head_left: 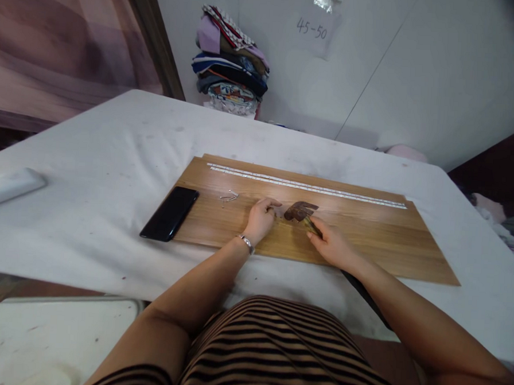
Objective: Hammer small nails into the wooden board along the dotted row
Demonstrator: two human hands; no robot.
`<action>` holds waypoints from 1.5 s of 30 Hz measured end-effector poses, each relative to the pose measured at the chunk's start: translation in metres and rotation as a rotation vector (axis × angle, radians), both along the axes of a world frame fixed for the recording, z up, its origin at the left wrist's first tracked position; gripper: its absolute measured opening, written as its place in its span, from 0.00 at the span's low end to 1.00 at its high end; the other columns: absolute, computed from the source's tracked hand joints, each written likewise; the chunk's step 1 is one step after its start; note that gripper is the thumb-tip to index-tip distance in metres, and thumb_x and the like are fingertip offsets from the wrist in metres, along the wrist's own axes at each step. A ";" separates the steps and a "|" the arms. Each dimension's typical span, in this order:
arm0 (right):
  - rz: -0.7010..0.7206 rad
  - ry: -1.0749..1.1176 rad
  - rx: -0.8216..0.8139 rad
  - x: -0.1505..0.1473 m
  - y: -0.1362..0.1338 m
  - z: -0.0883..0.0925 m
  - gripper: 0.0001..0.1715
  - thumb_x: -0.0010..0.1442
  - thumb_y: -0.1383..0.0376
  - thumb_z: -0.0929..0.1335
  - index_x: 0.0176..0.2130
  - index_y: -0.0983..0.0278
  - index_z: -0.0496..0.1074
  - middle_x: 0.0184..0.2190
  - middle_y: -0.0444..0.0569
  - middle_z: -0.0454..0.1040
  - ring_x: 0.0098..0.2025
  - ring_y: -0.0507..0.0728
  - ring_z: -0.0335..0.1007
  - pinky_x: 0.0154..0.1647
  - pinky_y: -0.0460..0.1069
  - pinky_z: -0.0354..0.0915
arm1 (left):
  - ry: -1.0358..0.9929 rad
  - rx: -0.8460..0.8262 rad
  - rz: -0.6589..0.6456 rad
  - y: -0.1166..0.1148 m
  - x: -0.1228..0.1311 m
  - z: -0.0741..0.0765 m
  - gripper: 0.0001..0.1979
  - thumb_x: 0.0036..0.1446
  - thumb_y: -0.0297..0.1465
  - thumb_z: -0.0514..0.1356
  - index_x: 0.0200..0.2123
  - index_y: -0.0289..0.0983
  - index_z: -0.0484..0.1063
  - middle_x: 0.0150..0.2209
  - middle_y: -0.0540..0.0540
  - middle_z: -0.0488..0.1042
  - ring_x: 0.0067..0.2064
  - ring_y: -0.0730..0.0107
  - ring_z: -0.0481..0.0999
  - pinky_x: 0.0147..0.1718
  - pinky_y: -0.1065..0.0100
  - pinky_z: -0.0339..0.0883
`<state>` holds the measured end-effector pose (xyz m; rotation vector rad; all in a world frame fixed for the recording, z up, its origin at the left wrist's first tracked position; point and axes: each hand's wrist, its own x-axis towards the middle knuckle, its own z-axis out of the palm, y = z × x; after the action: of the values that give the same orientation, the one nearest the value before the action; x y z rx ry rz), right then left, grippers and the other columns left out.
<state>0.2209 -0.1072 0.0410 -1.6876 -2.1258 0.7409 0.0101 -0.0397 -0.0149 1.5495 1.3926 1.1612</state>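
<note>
My right hand (329, 242) is wrapped around the shaft of a claw hammer (299, 210), close below its rusty brown head. The hammer's black grip runs back under my right forearm. The head is at the middle of a wooden board (358, 232). Just left of it, my left hand (262, 218) rests at the board with thumb and fingers drawn together; what they pinch is too small to make out. A few loose nails (230, 197) lie on the board to the left of that hand.
Two thin white marked strips (304, 186) run along the board's far side. A black phone (169, 214) overlaps its left end. The white-covered table (90, 166) carries a white roll-like object (9, 188) at far left. Folded clothes (231, 62) are stacked by the wall.
</note>
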 end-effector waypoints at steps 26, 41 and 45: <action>-0.007 0.026 0.016 0.002 0.002 0.003 0.26 0.62 0.65 0.63 0.59 0.63 0.70 0.51 0.57 0.79 0.54 0.65 0.74 0.56 0.61 0.68 | 0.013 -0.001 -0.004 0.001 0.000 -0.005 0.19 0.50 0.15 0.52 0.34 0.37 0.80 0.39 0.46 0.81 0.43 0.67 0.79 0.50 0.66 0.72; -0.007 -0.007 0.020 0.001 0.002 -0.003 0.24 0.61 0.65 0.65 0.56 0.63 0.73 0.52 0.58 0.79 0.53 0.67 0.75 0.55 0.63 0.69 | 0.025 0.009 -0.003 0.001 0.000 -0.003 0.19 0.49 0.15 0.52 0.34 0.36 0.80 0.40 0.46 0.81 0.45 0.67 0.79 0.51 0.65 0.72; -0.015 0.026 0.031 0.003 0.003 -0.004 0.25 0.61 0.65 0.64 0.57 0.63 0.72 0.51 0.58 0.79 0.53 0.66 0.75 0.55 0.62 0.69 | 0.017 0.012 0.000 0.000 0.000 -0.002 0.20 0.49 0.14 0.52 0.33 0.37 0.80 0.39 0.47 0.81 0.44 0.67 0.79 0.50 0.66 0.72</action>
<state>0.2236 -0.1045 0.0371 -1.6674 -2.0943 0.7185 0.0103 -0.0398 -0.0170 1.5707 1.3993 1.1608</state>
